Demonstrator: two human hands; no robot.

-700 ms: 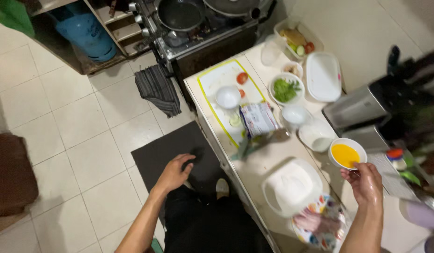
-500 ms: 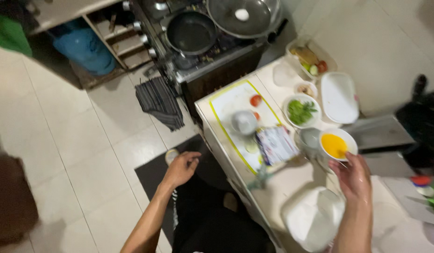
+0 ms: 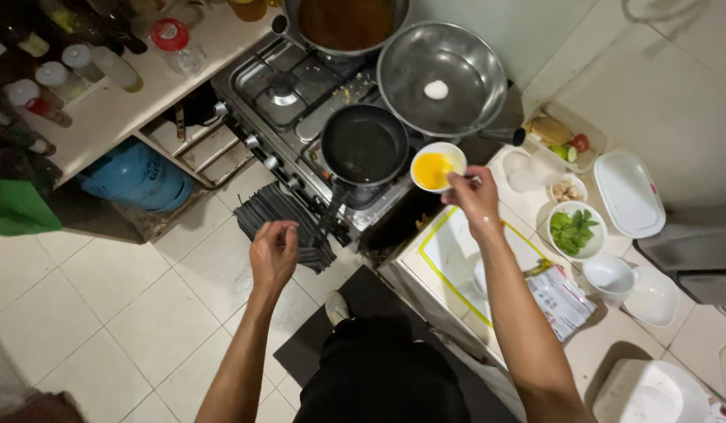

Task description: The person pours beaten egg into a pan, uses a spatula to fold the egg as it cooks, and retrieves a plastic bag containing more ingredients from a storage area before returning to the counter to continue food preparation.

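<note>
The right hand (image 3: 474,200) pinches the rim of a small white bowl of beaten egg (image 3: 437,167) between its fingers, holding it just beside the black frying pan (image 3: 365,145), on the side toward the worktop (image 3: 535,204). The left hand (image 3: 273,251) hangs loosely half-open and empty, near the pan's handle (image 3: 328,213) but clear of it. To my eye, the bowl wants keeping level until its lip is over the pan's middle, then a slow tilt (the free hand could steady the handle). Half a second earlier the bowl was over the worktop, well away from the pan; it has since come across to the stove.
</note>
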